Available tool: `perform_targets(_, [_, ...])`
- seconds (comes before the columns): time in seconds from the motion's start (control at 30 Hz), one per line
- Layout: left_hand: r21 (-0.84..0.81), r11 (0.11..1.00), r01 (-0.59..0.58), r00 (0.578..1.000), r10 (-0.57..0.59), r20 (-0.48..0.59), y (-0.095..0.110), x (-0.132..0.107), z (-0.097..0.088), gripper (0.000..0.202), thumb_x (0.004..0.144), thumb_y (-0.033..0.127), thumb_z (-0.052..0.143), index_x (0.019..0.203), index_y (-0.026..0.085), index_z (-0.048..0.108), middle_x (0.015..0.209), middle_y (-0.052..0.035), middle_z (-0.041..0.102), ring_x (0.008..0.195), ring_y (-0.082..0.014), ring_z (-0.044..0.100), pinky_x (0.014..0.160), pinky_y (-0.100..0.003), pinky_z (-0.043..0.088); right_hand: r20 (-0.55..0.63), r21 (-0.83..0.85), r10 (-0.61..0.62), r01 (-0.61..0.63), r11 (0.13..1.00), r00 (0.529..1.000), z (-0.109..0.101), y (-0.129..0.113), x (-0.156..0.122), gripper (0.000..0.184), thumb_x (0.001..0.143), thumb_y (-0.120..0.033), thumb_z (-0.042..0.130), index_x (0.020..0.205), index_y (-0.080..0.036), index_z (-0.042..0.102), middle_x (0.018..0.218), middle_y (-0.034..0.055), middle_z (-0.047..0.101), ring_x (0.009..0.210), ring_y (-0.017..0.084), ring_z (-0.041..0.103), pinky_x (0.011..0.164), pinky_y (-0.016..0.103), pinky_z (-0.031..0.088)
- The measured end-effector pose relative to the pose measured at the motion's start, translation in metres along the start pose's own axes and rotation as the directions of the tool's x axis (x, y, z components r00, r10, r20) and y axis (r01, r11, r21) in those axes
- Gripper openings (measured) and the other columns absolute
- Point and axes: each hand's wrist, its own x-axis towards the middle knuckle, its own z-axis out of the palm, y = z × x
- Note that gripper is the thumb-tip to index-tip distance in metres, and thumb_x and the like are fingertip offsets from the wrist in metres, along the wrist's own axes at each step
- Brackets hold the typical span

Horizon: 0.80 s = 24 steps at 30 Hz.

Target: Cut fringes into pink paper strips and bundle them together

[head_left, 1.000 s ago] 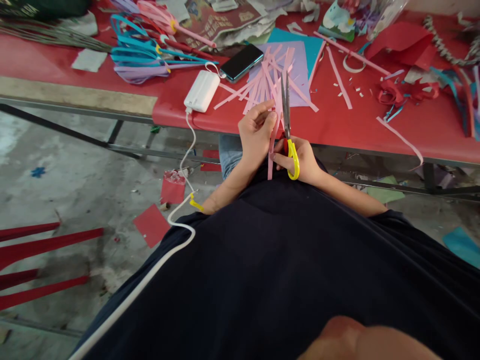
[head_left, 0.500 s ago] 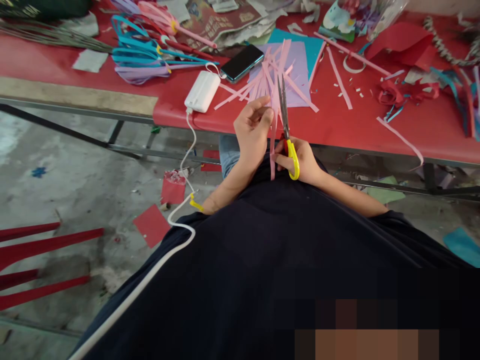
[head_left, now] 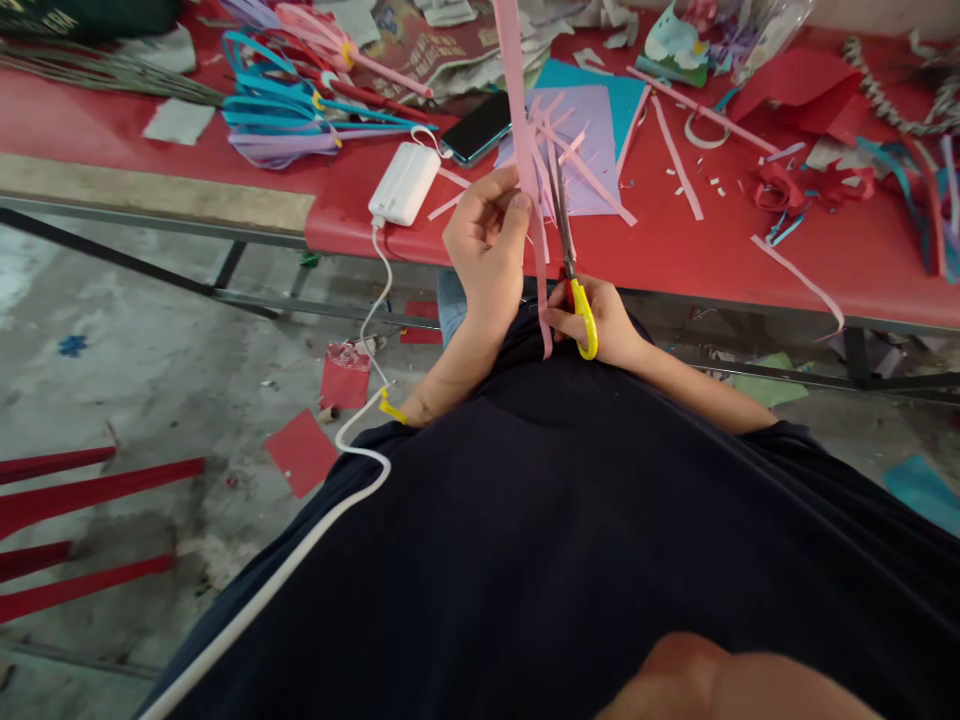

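A long pink paper strip [head_left: 512, 75] runs from the top of the view down past both hands, its lower end hanging in front of the dark shirt. My left hand [head_left: 489, 245] is closed, thumb and forefinger pinching the strip near its middle. In my right hand [head_left: 600, 318] are scissors [head_left: 583, 320] with a yellow handle, blades pointing away and looking closed. The right thumb and finger also meet the strip near its lower end. Beyond the blades, more pink strips [head_left: 592, 185] lie on a lilac sheet [head_left: 600, 120].
The red-topped table [head_left: 660, 260] holds a white power bank [head_left: 405, 183] with a cable crossing to my left side, a phone [head_left: 476, 130], blue looped strips [head_left: 262, 85], a teal sheet [head_left: 626, 100] and a tape ring [head_left: 706, 130]. Red chair-like legs [head_left: 97, 490] stand at lower left.
My left hand has shifted slightly left, and the pink strip in it now stretches up to the top of the view. My right hand with the scissors has barely moved.
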Motion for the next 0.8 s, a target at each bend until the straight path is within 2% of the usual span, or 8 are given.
perform_targets(0.1, [0.021,0.998,-0.067,0.998,0.067,-0.021,0.006,-0.005,0.002,0.028,0.092,0.066,0.077,0.110,0.045,0.073,0.106,0.0021,0.076,0.097,-0.0241,0.065,0.093,-0.051,0.055,-0.050,-0.004,-0.056,0.056,0.998,0.997,-0.002,0.001,0.002,0.040,0.078,-0.047,0.092,0.086,-0.022,0.062,0.074,-0.0023,0.065,0.057,0.013,0.062,0.053,0.028,0.053])
perform_targets(0.2, [0.027,0.993,-0.111,0.993,0.110,0.034,0.016,-0.013,0.005,0.020,0.096,0.056,0.077,0.110,0.044,0.074,0.100,0.0016,0.076,0.090,-0.0226,0.067,0.088,-0.050,0.055,-0.146,-0.042,-0.153,0.148,0.988,0.977,-0.005,-0.008,0.007,0.043,0.080,-0.051,0.092,0.089,-0.023,0.061,0.080,-0.0006,0.067,0.059,0.013,0.062,0.055,0.030,0.055])
perform_targets(0.3, [0.024,0.993,-0.117,0.989,0.115,0.098,0.027,-0.021,0.007,0.024,0.095,0.057,0.078,0.110,0.039,0.075,0.091,0.0017,0.075,0.081,-0.0198,0.068,0.081,-0.046,0.058,-0.245,-0.117,-0.276,0.255,0.960,0.929,-0.009,-0.025,0.013,0.045,0.083,-0.057,0.088,0.092,-0.024,0.060,0.088,0.0018,0.070,0.068,0.014,0.066,0.061,0.031,0.058])
perform_targets(0.4, [0.060,0.991,-0.122,0.984,0.113,0.135,0.036,-0.026,0.008,0.023,0.096,0.056,0.078,0.110,0.037,0.075,0.089,0.0008,0.075,0.081,-0.0197,0.070,0.079,-0.044,0.060,-0.297,-0.185,-0.388,0.346,0.920,0.873,-0.012,-0.041,0.018,0.046,0.086,-0.062,0.083,0.096,-0.025,0.058,0.101,0.0033,0.072,0.082,0.016,0.071,0.069,0.032,0.061])
perform_targets(0.53, [0.093,0.988,-0.119,0.982,0.104,0.159,0.041,-0.029,0.008,0.019,0.097,0.054,0.077,0.108,0.038,0.073,0.085,0.0015,0.075,0.077,-0.0188,0.069,0.075,-0.042,0.059,-0.297,-0.203,-0.510,0.469,0.860,0.807,-0.014,-0.051,0.025,0.045,0.088,-0.059,0.084,0.098,-0.025,0.056,0.102,0.0010,0.072,0.072,0.011,0.066,0.065,0.029,0.059])
perform_targets(0.67, [0.013,0.993,-0.118,0.977,0.113,0.182,0.044,-0.029,0.009,0.026,0.094,0.055,0.081,0.110,0.037,0.071,0.082,0.0029,0.073,0.073,-0.0166,0.068,0.071,-0.039,0.059,-0.270,-0.194,-0.490,0.451,0.871,0.829,-0.016,-0.053,0.031,0.048,0.085,-0.063,0.084,0.095,-0.024,0.057,0.095,-0.0004,0.069,0.070,0.012,0.067,0.061,0.029,0.059])
perform_targets(0.8, [0.027,0.995,-0.091,0.981,0.085,0.177,0.042,-0.031,0.011,0.033,0.093,0.058,0.081,0.109,0.033,0.067,0.082,0.0031,0.072,0.074,-0.0169,0.070,0.079,-0.041,0.060,-0.258,-0.187,-0.474,0.438,0.880,0.842,-0.016,-0.053,0.031,0.049,0.084,-0.064,0.085,0.094,-0.024,0.058,0.092,-0.0002,0.068,0.073,0.013,0.070,0.063,0.029,0.061])
